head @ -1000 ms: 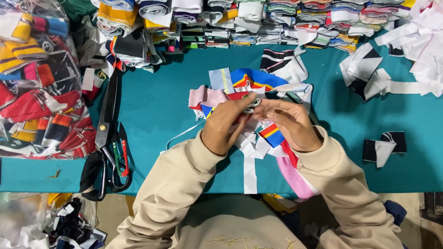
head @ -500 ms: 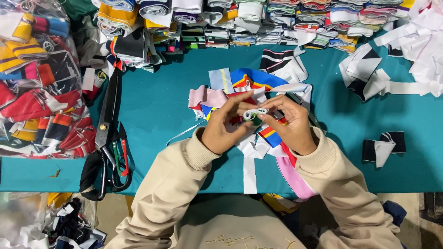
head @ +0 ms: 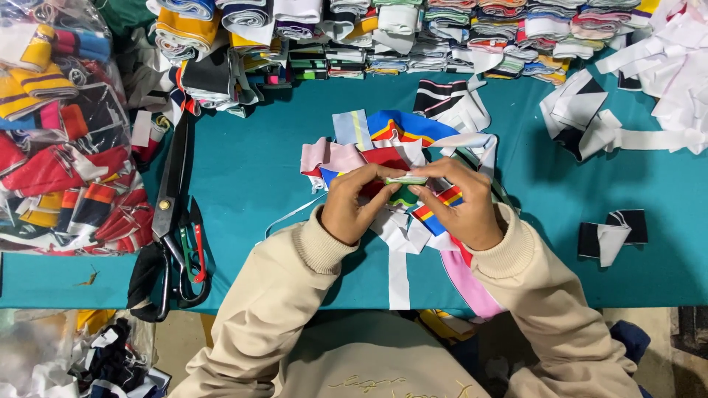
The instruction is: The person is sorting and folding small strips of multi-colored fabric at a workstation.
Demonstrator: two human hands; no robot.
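My left hand and my right hand meet over a heap of coloured knit fabric strips on a teal table. Both pinch a small folded white and green strip between thumbs and fingertips, held flat just above the heap. Under the hands lie striped blue, red and yellow pieces, a white strip and a pink strip that hang over the near table edge. Cream sleeves cover both arms.
Large black scissors lie at the left, next to a clear bag of coloured strips. Folded strip stacks line the far edge. White pieces pile at the right; a black and white piece lies near the right edge.
My hands have lifted the small white and green strip out of the heap and drawn it flat between the fingertips. The arms have barely shifted.
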